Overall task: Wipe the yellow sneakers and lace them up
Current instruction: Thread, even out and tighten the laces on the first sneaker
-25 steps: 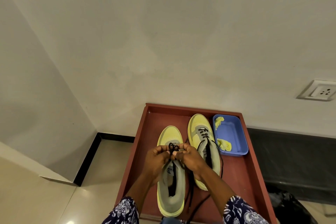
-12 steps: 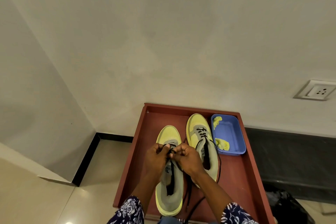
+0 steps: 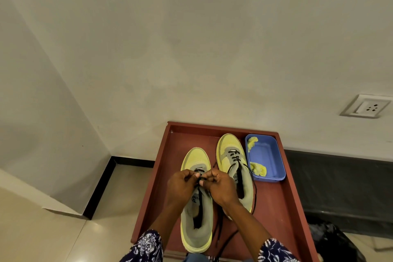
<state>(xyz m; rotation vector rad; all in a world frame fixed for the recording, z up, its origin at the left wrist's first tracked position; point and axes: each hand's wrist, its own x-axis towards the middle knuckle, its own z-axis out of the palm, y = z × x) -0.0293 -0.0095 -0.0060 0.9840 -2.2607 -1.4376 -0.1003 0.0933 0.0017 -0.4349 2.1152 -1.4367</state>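
Note:
Two yellow-and-grey sneakers stand side by side, toes away from me, on a red-brown tray table (image 3: 274, 204). Over the left sneaker (image 3: 196, 232) my left hand (image 3: 181, 187) and my right hand (image 3: 221, 188) meet at the lowest eyelets, each pinching a piece of the black lace (image 3: 219, 227). Loose ends of that lace trail down between the shoes. The right sneaker (image 3: 230, 155) has black lace crossed through its front eyelets, with ends hanging over its side. My fingers hide the point where the lace enters the left shoe.
A blue plastic tub (image 3: 266, 157) with a yellow cloth (image 3: 258, 169) in it sits at the tray's back right. A wall rises right behind the tray, with a socket plate (image 3: 365, 108) at right. A dark bag (image 3: 331, 240) lies on the floor at lower right.
Both hands have stayed together on the left sneaker's lace, working slightly nearer to the shoe's tongue. The view has shifted a little.

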